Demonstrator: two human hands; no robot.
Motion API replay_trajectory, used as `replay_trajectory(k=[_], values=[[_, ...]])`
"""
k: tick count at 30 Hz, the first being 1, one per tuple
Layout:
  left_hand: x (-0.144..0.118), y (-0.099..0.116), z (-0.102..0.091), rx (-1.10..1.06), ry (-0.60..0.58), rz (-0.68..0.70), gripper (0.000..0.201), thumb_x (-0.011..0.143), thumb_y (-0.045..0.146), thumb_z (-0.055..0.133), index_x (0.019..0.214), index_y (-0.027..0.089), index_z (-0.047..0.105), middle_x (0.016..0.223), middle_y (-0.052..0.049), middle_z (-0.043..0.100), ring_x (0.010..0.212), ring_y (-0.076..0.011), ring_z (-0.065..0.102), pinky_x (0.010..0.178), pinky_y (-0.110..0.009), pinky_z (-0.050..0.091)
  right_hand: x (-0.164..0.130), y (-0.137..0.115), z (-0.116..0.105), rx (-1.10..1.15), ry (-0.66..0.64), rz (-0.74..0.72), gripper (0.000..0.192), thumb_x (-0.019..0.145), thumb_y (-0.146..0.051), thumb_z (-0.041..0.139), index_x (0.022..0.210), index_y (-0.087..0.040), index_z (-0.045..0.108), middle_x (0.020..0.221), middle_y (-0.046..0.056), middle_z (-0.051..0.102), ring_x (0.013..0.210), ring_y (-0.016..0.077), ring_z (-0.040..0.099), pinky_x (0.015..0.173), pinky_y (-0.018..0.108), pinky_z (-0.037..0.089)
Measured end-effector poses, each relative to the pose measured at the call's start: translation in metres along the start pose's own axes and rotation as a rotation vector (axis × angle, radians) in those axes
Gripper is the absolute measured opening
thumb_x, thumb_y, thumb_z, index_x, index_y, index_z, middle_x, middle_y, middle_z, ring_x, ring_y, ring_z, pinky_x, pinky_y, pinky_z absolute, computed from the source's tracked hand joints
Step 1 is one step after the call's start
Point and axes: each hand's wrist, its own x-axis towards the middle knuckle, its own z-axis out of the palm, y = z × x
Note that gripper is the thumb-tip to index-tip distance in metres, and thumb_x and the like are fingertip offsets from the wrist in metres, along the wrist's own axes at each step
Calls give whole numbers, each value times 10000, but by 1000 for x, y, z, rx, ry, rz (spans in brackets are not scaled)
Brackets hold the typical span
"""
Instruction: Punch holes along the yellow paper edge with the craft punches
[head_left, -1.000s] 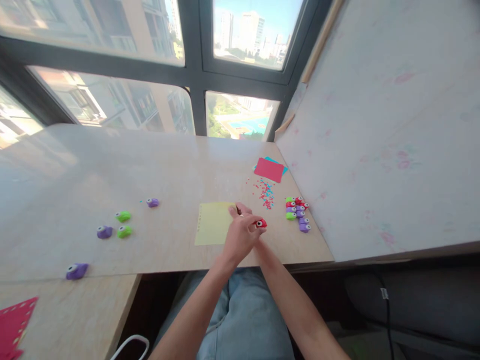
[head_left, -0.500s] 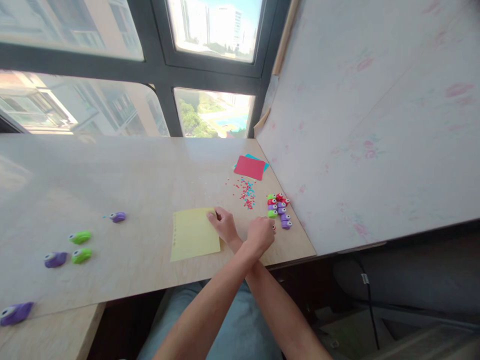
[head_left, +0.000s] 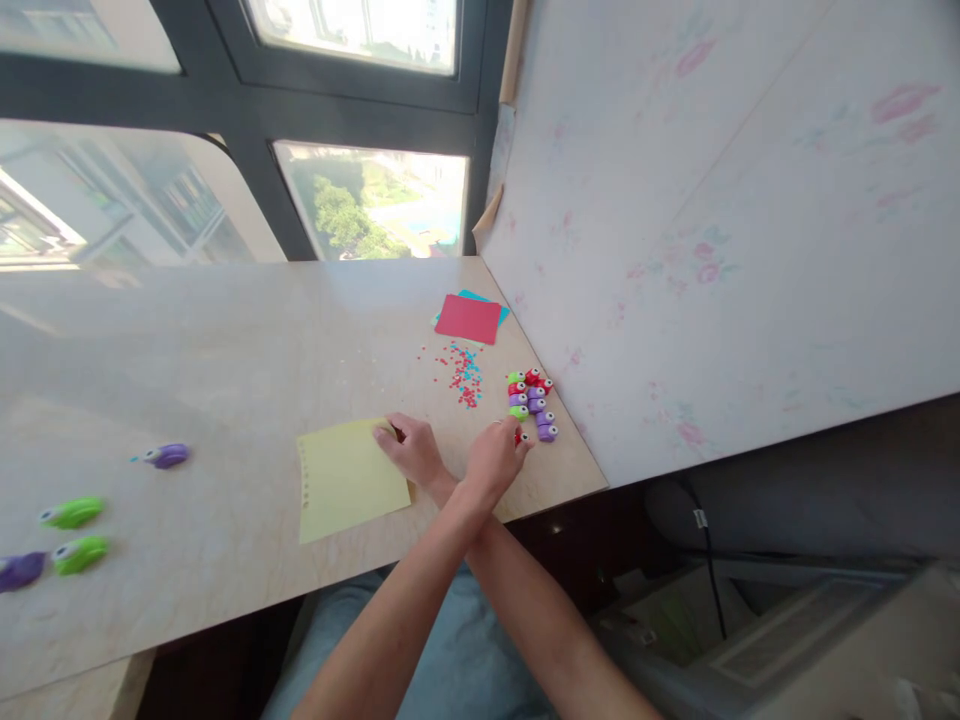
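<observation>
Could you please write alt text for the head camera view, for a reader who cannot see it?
With arms crossed, the left hand sets a red punch beside a cluster of small punches, while the right hand touches the yellow paper on the table.

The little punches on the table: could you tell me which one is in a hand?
The red punch, gripped by the left hand just below the cluster by the wall. The purple punch and green punches lie far left, untouched.

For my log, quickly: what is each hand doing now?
Left hand: closed on a red punch.
Right hand: fingers resting on the yellow paper.
</observation>
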Motion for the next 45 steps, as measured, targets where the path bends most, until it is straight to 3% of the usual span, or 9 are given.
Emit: replay_trajectory(k=[7,17,25,38,45], values=[[2,0,3,74,-12,41,211,921,378,573,947,174,619,859,-72,697,809,-221,658,673,-283,428,0,0,-1,0,-9,18,273,859,-392,477,655,-223,408,623,-50,433,588,116,382,562,233,294],[2,1,7,170,-36,123,202,966,299,464,968,183,628,913,-91,667,807,-222,643,688,-301,445,1,4,1,83,2,-38,283,851,-368,498,646,-223,367,610,-59,370,579,108,360,535,228,256],[4,-3,12,178,38,233,144,950,216,489,948,169,625,979,-99,630,914,-221,602,754,-293,458,0,3,0,52,-21,-7,239,864,-370,472,683,-221,422,634,-50,414,606,115,397,558,221,297],[8,-9,10,103,-6,218,199,935,187,492,820,167,654,858,-91,633,819,-201,611,715,-283,448,1,5,1,7,-8,-14,273,860,-381,483,652,-220,407,640,-48,428,596,113,380,549,230,278],[6,-6,6,118,-30,204,193,933,182,490,846,165,661,889,-102,650,838,-211,622,703,-289,448,1,4,0,18,-10,-11,279,865,-378,485,653,-221,393,637,-47,433,595,114,376,547,232,271]])
